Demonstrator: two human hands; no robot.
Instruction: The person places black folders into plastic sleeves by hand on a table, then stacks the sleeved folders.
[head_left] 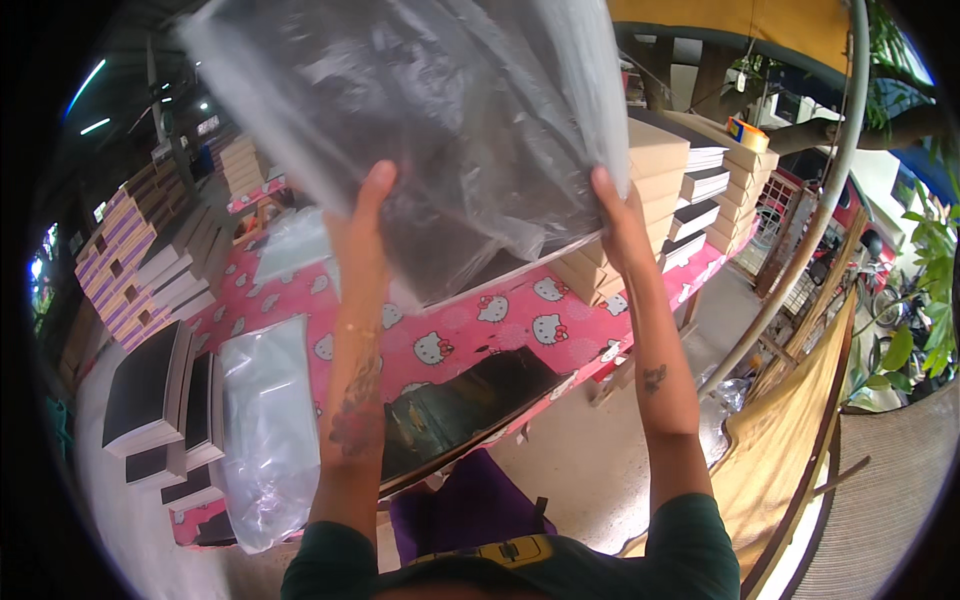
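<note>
Both my hands are raised in front of me, holding up a large clear plastic bag [440, 110] with a dark flat book [470, 240] inside it. My left hand [362, 225] grips the bag's lower left edge. My right hand [618, 222] grips its lower right edge. The bag hides much of the table behind it. Below it, a table with a pink cartoon-cat cloth [470, 330] carries a black glossy board [460, 405] near its front edge.
Stacks of black-and-white books [160, 400] and a pile of clear plastic bags [265, 430] lie at the left. Tan boxes and books [690, 170] are stacked at the back right. A curved metal pole [810, 230] and plants [925, 290] stand at the right.
</note>
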